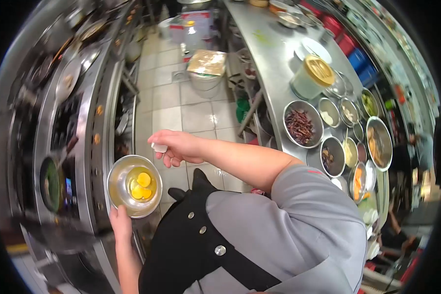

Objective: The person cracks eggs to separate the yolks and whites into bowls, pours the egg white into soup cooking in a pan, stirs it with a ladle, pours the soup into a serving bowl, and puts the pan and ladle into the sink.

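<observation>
A steel bowl [116, 185] with several yellow egg yolks [142, 185] in clear egg white is held at its lower rim by my left hand [121, 223]. Up and to the right of the bowl, my right hand [179, 148] is closed on a white piece of eggshell [159, 147], pinched by thumb and fingers. The shell is apart from the bowl, over the floor.
On the left runs a stove counter [85, 147] with a dark pan [51, 183] and a ladle [67, 81]. The steel table [274, 73] on the right bears a lidded tub [311, 78] and a bowl of dried chilies [300, 126]. A covered bucket [206, 83] stands on the tiled floor.
</observation>
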The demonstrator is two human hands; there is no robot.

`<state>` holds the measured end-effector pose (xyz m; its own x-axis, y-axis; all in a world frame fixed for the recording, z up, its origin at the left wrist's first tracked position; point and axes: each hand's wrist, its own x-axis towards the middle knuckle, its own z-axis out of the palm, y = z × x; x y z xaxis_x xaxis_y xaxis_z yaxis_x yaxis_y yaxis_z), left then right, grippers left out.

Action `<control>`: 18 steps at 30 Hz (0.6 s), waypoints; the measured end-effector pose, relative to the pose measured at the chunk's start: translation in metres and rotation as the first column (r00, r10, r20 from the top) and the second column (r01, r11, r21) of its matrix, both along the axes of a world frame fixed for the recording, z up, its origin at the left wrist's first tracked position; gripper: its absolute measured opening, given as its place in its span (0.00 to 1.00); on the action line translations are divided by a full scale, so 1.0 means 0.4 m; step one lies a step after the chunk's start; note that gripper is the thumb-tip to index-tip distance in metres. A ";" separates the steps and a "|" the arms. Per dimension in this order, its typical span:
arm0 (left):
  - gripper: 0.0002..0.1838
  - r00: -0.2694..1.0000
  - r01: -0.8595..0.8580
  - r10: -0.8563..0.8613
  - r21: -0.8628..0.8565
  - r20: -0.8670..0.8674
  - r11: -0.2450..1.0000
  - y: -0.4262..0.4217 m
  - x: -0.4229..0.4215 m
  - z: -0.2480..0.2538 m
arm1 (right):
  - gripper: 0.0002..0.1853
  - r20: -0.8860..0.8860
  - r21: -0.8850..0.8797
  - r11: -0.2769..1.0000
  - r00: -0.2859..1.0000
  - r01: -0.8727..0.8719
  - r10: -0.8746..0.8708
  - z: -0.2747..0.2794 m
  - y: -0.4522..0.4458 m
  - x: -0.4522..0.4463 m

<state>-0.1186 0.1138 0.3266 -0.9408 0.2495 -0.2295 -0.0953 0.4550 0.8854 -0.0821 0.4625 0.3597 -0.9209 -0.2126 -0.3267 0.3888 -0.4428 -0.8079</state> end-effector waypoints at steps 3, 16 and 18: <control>0.19 0.989 0.147 -0.145 -0.044 0.039 0.988 0.175 -0.133 0.027 | 0.19 -0.026 -0.092 0.986 0.989 0.141 -0.144 -0.025 0.118 -0.004; 0.20 0.665 0.740 -0.745 -0.087 -0.045 0.666 0.974 -0.600 -0.003 | 0.23 -0.045 0.132 0.629 0.638 0.766 -0.768 0.108 0.453 0.127; 0.21 0.593 0.804 -0.804 -0.029 -0.039 0.594 1.106 -0.606 0.012 | 0.22 -0.109 0.194 0.548 0.573 0.813 -0.812 0.144 0.485 0.167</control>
